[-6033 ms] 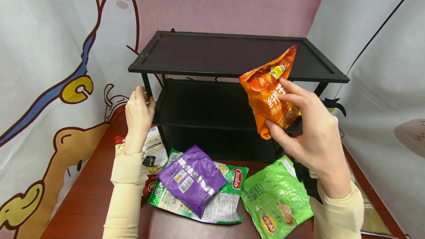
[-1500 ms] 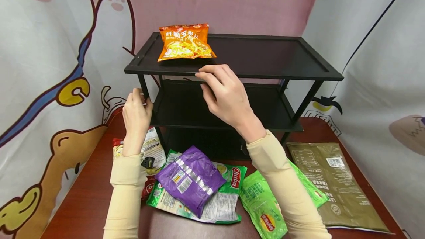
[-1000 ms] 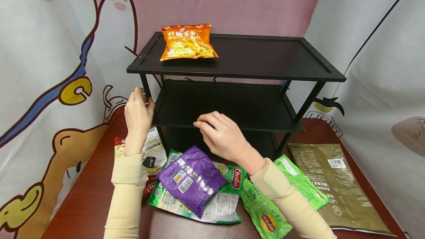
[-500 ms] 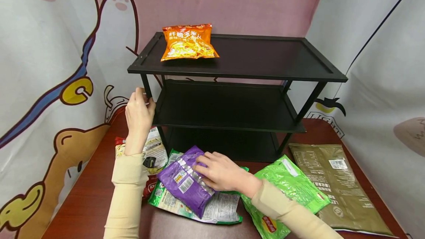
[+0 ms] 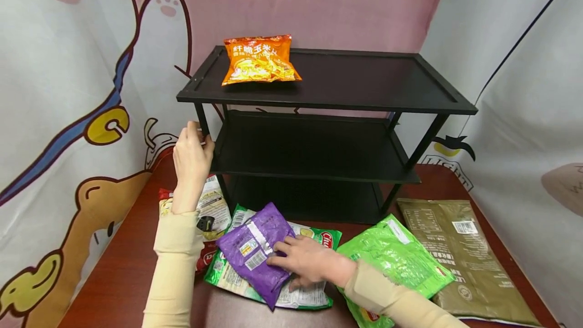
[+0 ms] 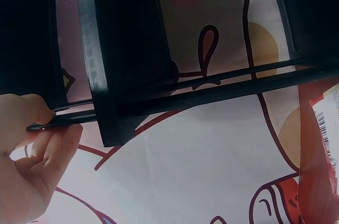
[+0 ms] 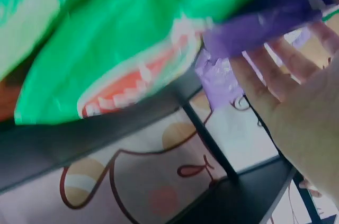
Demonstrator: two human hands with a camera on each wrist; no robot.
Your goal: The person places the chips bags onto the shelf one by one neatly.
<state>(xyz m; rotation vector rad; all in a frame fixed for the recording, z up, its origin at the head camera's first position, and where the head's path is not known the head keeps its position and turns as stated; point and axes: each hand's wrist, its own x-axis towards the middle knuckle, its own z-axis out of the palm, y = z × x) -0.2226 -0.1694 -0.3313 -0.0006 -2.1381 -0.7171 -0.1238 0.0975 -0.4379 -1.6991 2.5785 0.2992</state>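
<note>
My left hand [image 5: 192,158] grips the front left post [image 6: 74,117] of a black shelf rack [image 5: 314,100]; in the left wrist view its thumb and fingers lie on either side of the post. My right hand [image 5: 307,261] is on the right side of a purple snack bag [image 5: 255,252], fingers over its top and thumb at the near edge. In the right wrist view the purple bag [image 7: 254,33] lies between fingers and thumb. Beneath it is a green-and-white Chuba bag [image 5: 314,297], partly covered. An orange snack bag [image 5: 259,59] stands on the rack's top left.
A light green bag [image 5: 396,252] lies by the right forearm, partly covered by the sleeve. Farther right is a flat olive-brown bag [image 5: 460,257]. Behind the left forearm is a red-and-white bag [image 5: 214,206]. A printed cloth [image 5: 341,4] hangs behind the rack.
The orange bag went from my right hand onto the top shelf. My right hand then came down to the purple bag, which has shifted slightly and creased. My left hand stayed on the post.
</note>
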